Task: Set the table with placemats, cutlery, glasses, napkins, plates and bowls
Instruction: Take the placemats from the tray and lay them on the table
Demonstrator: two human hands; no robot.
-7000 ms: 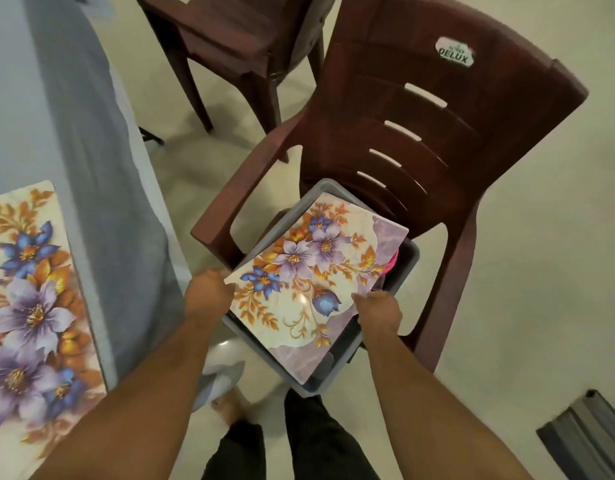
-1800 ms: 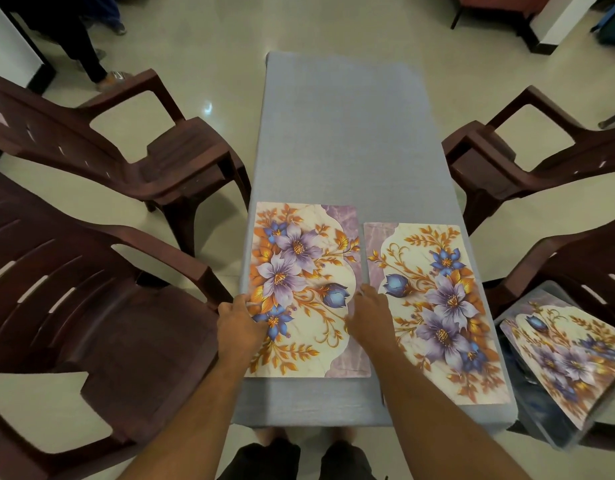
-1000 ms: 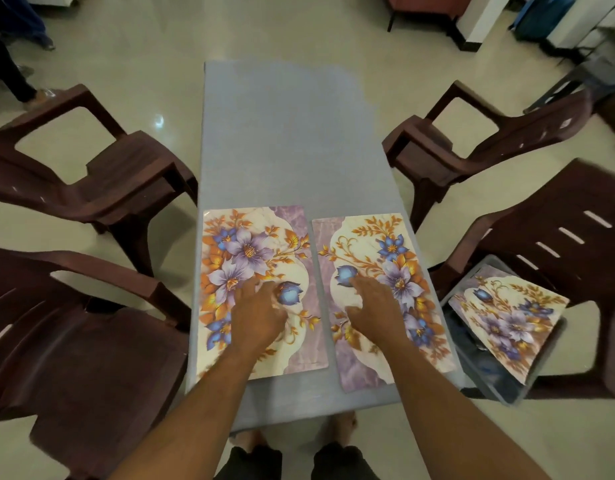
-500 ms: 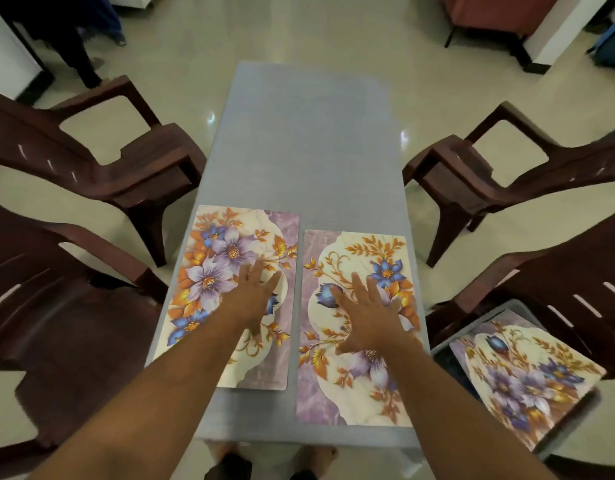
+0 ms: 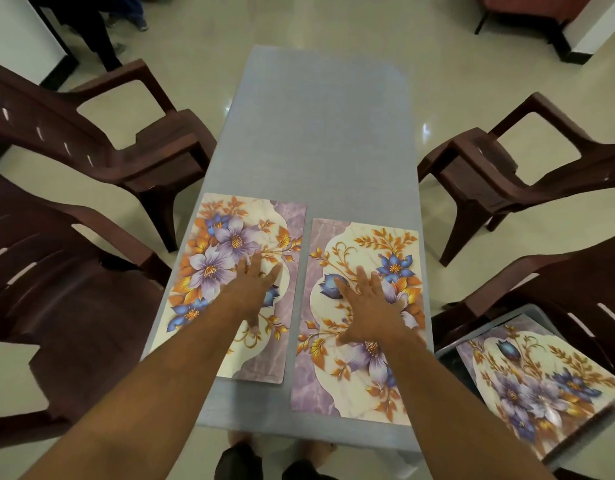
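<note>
Two floral placemats lie side by side on the near end of the grey table (image 5: 320,133). My left hand (image 5: 254,289) rests flat with straight fingers on the left placemat (image 5: 230,237). On the right placemat (image 5: 368,382) my right hand (image 5: 368,306) presses flat, fingers spread. A further placemat (image 5: 538,386) lies tilted on top of a grey bin (image 5: 444,351) that sits on the chair at the lower right; what the bin holds beneath it is hidden.
Brown plastic armchairs stand on both sides of the table: two at the left (image 5: 126,140) (image 5: 57,306) and two at the right (image 5: 507,168) (image 5: 576,289). A person's legs (image 5: 102,39) show at the far left. My feet (image 5: 320,452) stand under the near table edge.
Over the last seconds a placemat went from the bin to the table's left side. Both hands have slid from the mats' near edges to their middles and flattened out.
</note>
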